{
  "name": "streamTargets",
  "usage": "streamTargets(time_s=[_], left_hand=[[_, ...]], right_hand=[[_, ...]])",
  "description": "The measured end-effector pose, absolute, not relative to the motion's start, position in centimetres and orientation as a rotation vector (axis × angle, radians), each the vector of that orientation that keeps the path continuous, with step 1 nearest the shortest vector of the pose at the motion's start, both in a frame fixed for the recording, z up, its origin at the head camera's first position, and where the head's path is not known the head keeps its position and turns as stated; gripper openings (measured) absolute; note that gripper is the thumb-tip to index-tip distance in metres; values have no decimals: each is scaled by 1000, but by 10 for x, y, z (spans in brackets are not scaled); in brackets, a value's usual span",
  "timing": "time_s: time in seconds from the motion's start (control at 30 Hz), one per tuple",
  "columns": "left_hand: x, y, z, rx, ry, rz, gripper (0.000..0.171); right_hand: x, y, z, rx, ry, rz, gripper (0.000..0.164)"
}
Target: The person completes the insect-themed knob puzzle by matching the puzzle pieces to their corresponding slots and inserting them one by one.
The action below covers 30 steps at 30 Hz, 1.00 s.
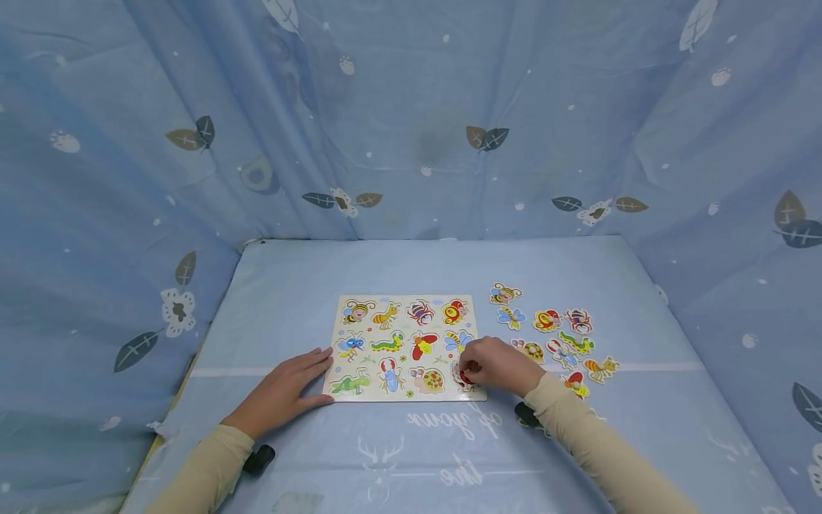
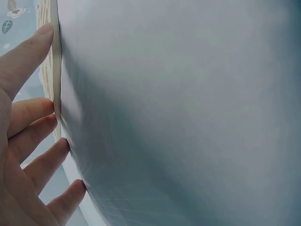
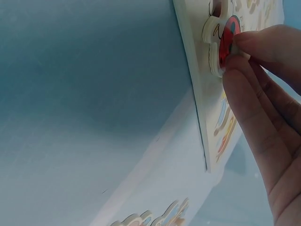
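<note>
A wooden insect puzzle board [image 1: 403, 357] lies flat on the cloth-covered table, printed with several bugs. My left hand [image 1: 289, 385] rests at its left edge; in the left wrist view the spread fingers [image 2: 47, 169] touch the board's side. Over the board's lower right corner, my right hand [image 1: 497, 365] pinches a red ladybug puzzle piece [image 3: 227, 40] between thumb and fingertips. In the right wrist view that piece sits at the board's surface, its edge standing slightly proud. The fingers hide part of the piece, so how it fits its slot is not fully visible.
Loose puzzle pieces lie right of the board: a bee [image 1: 504, 293], a dragonfly [image 1: 511, 318], a caterpillar [image 1: 576, 343], an ant [image 1: 601, 368] and several others. My right forearm partly covers a piece near the front. Patterned blue curtains [image 1: 411, 128] enclose the table's back and sides.
</note>
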<state>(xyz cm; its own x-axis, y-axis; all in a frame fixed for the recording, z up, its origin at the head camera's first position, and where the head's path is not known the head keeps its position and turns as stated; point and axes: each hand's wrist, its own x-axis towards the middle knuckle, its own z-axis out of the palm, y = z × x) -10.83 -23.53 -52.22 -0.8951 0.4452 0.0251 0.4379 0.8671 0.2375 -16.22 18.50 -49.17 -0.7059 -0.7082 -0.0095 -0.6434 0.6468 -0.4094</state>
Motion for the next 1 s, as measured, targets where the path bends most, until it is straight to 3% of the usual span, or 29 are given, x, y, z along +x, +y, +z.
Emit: streamTargets(time_s=[1.0], left_hand=[[-108, -236, -524, 716, 3003, 388, 81]], right_hand=[[-160, 173, -491, -1002, 2651, -540, 6]])
